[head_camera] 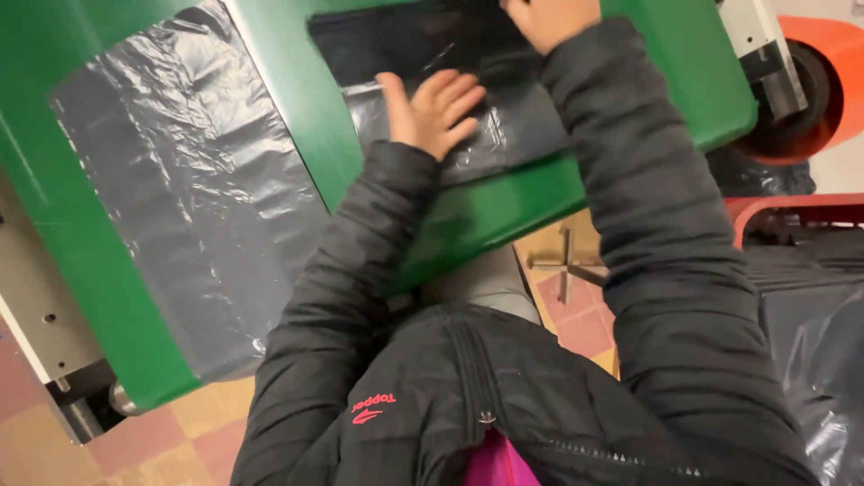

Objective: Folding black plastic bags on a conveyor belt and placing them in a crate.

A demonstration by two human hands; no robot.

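My left hand lies flat, fingers spread, on a sheet of dark grey plastic film spread over a green machine table. My right hand reaches further up on the same film at the top edge of the view; its fingers are partly cut off. Black padded jacket sleeves cover both arms.
A second, longer strip of grey plastic film runs down the green surface at left. An orange roller housing stands at the upper right. More black plastic hangs at right. A small wooden cross lies on the tiled floor.
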